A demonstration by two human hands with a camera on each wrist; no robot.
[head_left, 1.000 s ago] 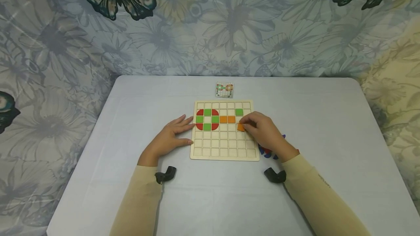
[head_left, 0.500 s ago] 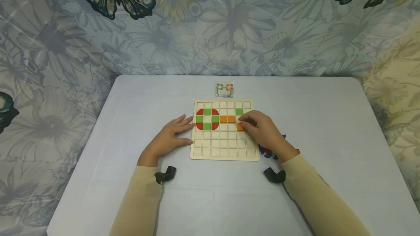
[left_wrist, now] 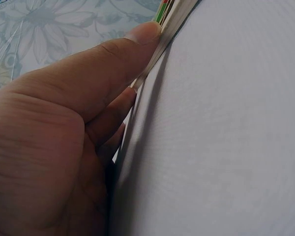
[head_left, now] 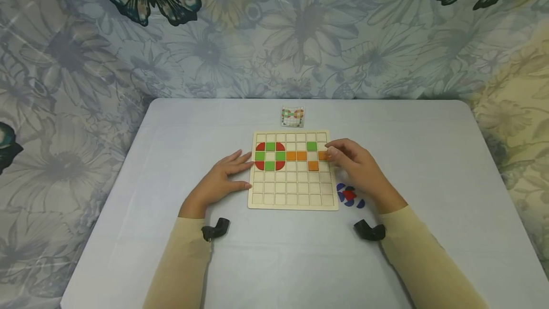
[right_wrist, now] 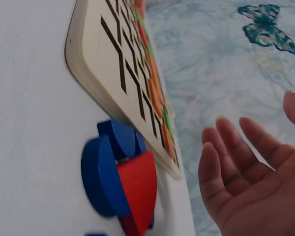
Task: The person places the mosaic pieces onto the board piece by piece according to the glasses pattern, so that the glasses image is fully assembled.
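Note:
A square wooden grid board (head_left: 291,201) lies on the table, with coloured tiles in its cells. At its left, red quarter-round tiles (head_left: 259,166) and green square tiles (head_left: 270,146) form a ring around a bare cell. Two orange tiles (head_left: 296,156) follow to the right, then a green tile (head_left: 311,146) and an orange tile (head_left: 313,166). My left hand (head_left: 220,180) touches the board's left edge with extended fingers. Beside the rightmost orange tile (head_left: 322,156) is my right hand (head_left: 353,162); the right wrist view shows its fingers loosely bent, holding nothing.
Blue rounded pieces (right_wrist: 101,174) and a red piece (right_wrist: 138,184) lie loose beside the board's right edge, near my right wrist. A small pattern card (head_left: 293,117) rests beyond the board. A flower-printed cloth (head_left: 300,37) hangs behind the white table (head_left: 279,261).
The lower orange tile now sits square in its cell, and my right hand has left it, moving right. Another orange tile and the loose pieces are uncovered. My left hand stays put.

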